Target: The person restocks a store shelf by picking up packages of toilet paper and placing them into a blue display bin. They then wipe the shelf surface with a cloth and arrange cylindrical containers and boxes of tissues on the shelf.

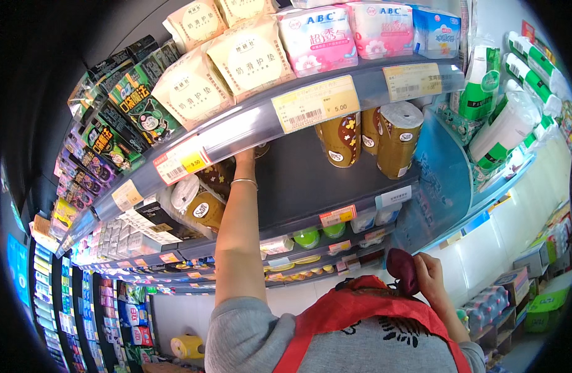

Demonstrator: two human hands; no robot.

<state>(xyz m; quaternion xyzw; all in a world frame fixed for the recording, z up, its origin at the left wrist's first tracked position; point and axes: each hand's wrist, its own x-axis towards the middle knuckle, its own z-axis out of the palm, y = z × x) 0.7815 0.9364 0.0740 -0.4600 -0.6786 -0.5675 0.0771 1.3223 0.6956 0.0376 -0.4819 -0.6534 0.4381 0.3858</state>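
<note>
My left hand [245, 161] reaches under the front edge of the upper shelf. Its fingers are hidden, so its grip cannot be seen; a silver bangle [244, 181] circles the wrist. Left of the forearm lie a brown-gold wrapped paper roll [204, 205] and a dark patterned package [216, 179]. Part of a round brown-gold item [261, 150] shows right beside the hand. My right hand [430, 275] is closed around a bunched maroon cloth [403, 271] by my chest. Farther right on the dark shelf board [290, 186] stand upright paper rolls [400, 140].
Sanitary pad packs [251, 56] fill the upper shelf, whose price-tag rail [239, 135] overhangs the left arm. A blue side panel [442, 186] bounds the shelf at right, with green-and-white rolls [505, 126] beyond it. A yellow roll-shaped object [186, 347] sits low at left; bottle packs [486, 305] stand at lower right.
</note>
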